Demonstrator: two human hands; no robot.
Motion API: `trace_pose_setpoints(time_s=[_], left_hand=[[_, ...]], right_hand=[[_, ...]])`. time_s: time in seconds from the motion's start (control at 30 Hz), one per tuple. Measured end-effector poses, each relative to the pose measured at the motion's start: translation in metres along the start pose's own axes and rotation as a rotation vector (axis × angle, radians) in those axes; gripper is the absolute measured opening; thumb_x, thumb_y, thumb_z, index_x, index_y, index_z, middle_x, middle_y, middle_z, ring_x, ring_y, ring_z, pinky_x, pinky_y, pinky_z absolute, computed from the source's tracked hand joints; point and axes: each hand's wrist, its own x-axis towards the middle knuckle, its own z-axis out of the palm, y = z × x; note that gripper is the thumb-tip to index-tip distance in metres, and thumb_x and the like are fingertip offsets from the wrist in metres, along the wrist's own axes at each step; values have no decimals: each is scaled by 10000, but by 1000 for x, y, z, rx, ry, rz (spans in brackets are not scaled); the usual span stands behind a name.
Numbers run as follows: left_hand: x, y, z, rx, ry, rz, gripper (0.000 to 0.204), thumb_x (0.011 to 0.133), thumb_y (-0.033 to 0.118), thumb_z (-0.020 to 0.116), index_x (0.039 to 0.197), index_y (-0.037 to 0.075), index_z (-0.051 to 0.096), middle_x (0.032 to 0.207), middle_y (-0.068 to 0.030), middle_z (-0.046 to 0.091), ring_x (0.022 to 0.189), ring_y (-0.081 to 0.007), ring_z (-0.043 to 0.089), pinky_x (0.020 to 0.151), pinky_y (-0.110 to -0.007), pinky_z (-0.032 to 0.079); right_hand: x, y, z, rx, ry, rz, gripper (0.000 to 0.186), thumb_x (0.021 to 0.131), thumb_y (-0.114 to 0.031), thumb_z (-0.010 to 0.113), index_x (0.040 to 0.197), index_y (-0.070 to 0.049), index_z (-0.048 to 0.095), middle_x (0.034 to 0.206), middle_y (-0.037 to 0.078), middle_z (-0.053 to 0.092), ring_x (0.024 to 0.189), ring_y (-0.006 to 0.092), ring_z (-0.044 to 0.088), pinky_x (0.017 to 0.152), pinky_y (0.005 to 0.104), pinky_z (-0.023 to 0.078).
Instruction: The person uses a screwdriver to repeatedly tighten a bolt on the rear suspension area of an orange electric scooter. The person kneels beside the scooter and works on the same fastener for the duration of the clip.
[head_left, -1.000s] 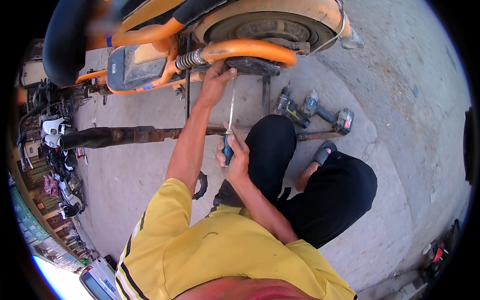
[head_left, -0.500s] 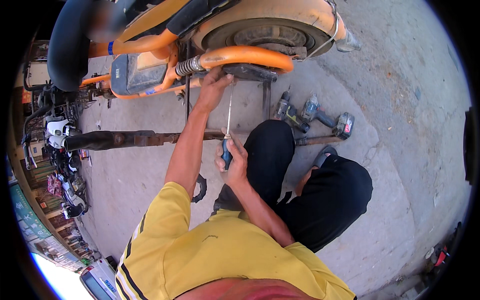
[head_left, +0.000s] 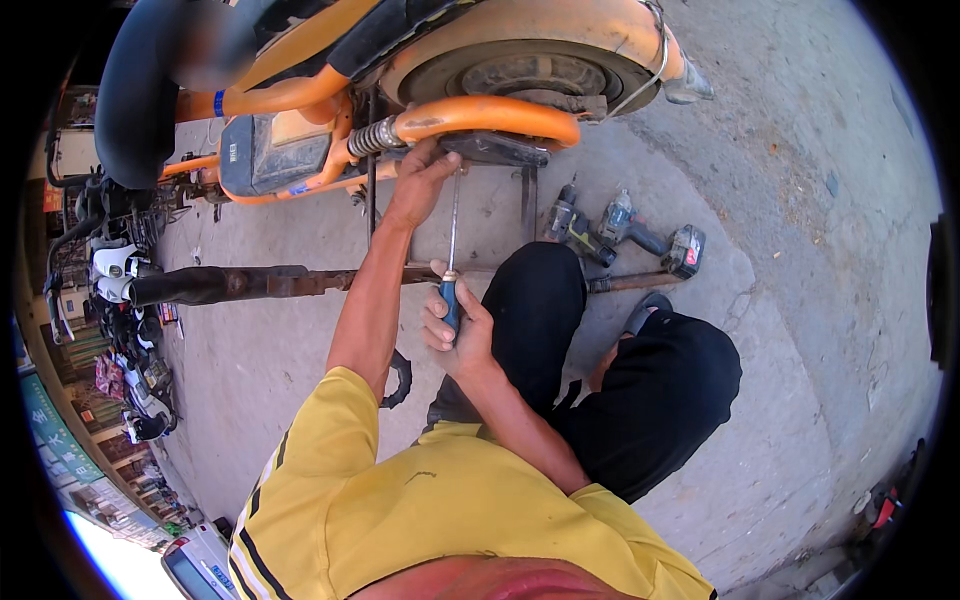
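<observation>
Right hand (head_left: 457,325): fingers clamped on screwdriver (head_left: 450,292) handle | screwdriver: tip near bike (head_left: 490,117) casing (head_left: 495,149), beside left hand (head_left: 420,185) | left fingers: partly hidden, cannot tell grip | casing: inside hidden

L head cam, wide, dwnwd

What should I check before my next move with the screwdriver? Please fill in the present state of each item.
1. Slim screwdriver with blue handle gripped in the right hand: ok.
2. Left hand at the long black cover under the curved orange tube: ok.
3. Screwdriver tip seated in a screw: cannot tell; too small.
4. Left thumb well clear of the tip: not ok; it appears very close.
5. Black-and-green cordless drill and blue-grey cordless power tool lying away from both hands: ok.
</observation>
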Motion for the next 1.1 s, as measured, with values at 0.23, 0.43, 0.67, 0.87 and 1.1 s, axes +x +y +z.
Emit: trace_pose_setpoints(time_s=[0.23,0.43,0.67,0.87,1.1], left_hand=[[1,-3,-10,62,-13,-36,465,969,61,614,1413,-48,527,1203,-95,633,1082,-193,602,1001,-352,476],[-1,3,1,14,29,-48,477,961,60,620,1423,-9,523,1247,-58,607,1122,-168,579,1024,-351,460],[-4,-2,-3,167,74,4,576,936,69,612,1489,-33,483,1426,-90,539,1294,-209,527,1095,-348,417],[-102,17,12,394,216,-29,534,1014,159,575,1497,-26,442,1490,-216,525,1384,-332,511,1138,-412,399],[-249,41,57,403,315,-336,503,1089,225,492,1524,0,375,1086,-114,604,851,-142,592,749,-291,498]], right_hand=[[-2,4,16,-124,137,-52,404,1092,-374,508,1380,-99,576,811,24,529,503,116,449,416,260,339],[4,22,24,-751,445,-377,371,1070,-321,597,1319,-47,612,794,19,559,499,106,482,426,262,355],[3,25,41,-797,480,-363,352,1071,-275,600,1334,-41,605,812,13,541,597,109,529,496,282,429],[17,5,34,-812,396,-279,353,1052,-144,615,1384,-24,592,917,38,605,742,147,594,681,281,507],[24,1,19,-653,286,-182,399,1021,-55,633,1412,-3,575,941,63,637,833,177,619,761,317,531]])
